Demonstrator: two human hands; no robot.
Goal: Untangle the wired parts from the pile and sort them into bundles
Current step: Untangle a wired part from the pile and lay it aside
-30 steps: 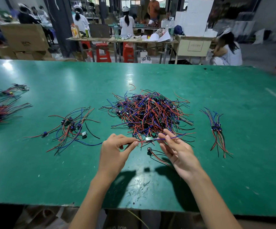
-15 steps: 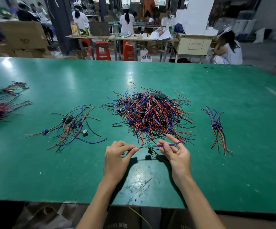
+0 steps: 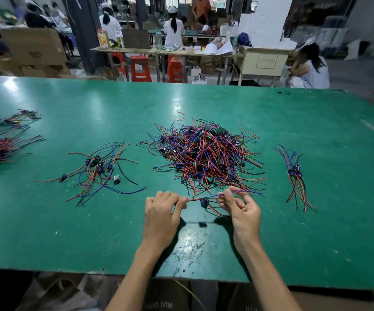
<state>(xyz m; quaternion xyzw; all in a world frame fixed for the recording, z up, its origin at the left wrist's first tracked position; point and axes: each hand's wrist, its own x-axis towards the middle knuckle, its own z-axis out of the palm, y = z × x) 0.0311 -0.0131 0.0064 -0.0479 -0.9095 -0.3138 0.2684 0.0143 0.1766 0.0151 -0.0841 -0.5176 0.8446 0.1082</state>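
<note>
wired part (image 3: 204, 201) between left hand (image 3: 162, 215) and right hand (image 3: 242, 209), both pinching

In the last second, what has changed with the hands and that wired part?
The small black module has swung from lying level between the hands to hanging below its stretched wires. Both grips are as they were: the left hand pinches the red wire end, the right hand pinches the blue wires. The central pile, the loose group on the left and the right bundle have not moved.
</note>
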